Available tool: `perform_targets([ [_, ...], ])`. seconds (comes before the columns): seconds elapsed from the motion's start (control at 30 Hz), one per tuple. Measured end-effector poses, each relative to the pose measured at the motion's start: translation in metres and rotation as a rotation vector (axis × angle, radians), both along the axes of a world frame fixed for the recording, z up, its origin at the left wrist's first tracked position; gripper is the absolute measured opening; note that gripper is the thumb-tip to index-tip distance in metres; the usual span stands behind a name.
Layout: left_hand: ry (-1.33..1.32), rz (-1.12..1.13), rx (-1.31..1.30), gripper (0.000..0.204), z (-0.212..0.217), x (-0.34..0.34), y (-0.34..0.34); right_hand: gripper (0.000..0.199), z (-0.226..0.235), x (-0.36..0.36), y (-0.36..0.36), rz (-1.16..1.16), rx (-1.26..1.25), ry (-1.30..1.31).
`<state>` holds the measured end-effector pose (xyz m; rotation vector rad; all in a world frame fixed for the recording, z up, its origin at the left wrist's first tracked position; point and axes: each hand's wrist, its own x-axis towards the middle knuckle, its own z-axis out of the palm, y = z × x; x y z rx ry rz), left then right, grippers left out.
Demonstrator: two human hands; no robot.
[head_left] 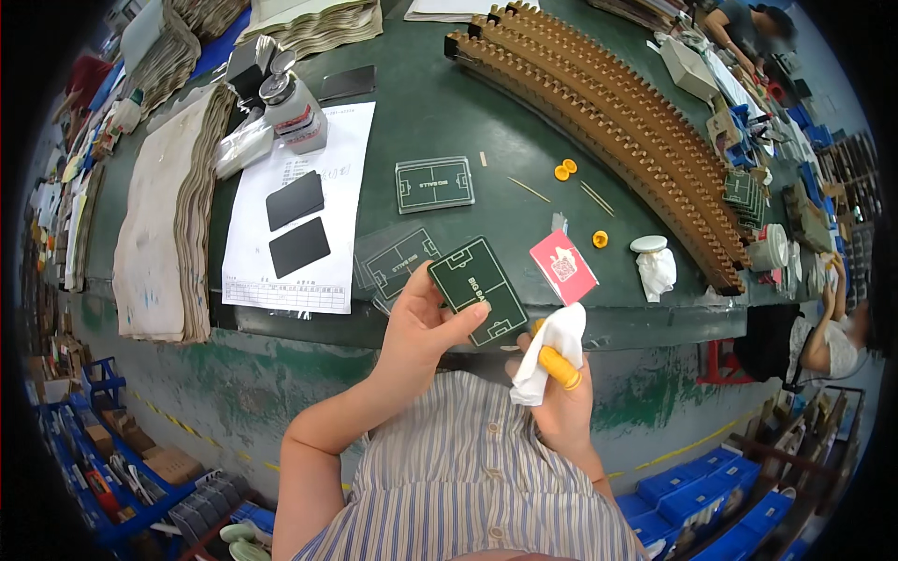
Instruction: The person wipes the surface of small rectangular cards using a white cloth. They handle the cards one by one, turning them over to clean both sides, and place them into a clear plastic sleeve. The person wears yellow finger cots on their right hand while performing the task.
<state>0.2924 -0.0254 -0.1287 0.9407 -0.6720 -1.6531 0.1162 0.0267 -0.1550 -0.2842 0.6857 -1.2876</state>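
Observation:
My left hand (416,323) is closed on a dark green card (472,280) printed with white pitch lines, thumb on its face, fingers behind. In my right hand (566,411) is a bunched white cloth (552,346), just right of the card. Yellow finger cots (558,367) cover at least some of its fingers. Under and left of the held card, similar green cards (398,262) lie on the table, partly hidden. Beyond them rests a neat stack of green cards (433,184). A pink card (564,266) with a square code lies near my right hand.
Long wooden slotted racks (599,122) curve across the right. Loose yellow finger cots (566,169), thin sticks (596,198) and a white cloth-covered container (657,271) lie nearby. Leftward are black cards (299,248) on a paper sheet (348,196), a pump bottle (297,117) and stacked boards (168,215).

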Motion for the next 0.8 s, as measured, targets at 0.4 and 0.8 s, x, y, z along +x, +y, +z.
perform_targets([
  [0.4,-0.416,-0.256,-0.155,0.027,-0.007,0.007,-0.002,0.034,-0.002,-0.022,-0.005,-0.174,0.033,-0.069],
  [0.8,-0.248,-0.207,0.054,0.043,0.01,0.011,-0.012,0.029,-0.006,-0.045,-0.01,-0.286,-0.385,0.738],
])
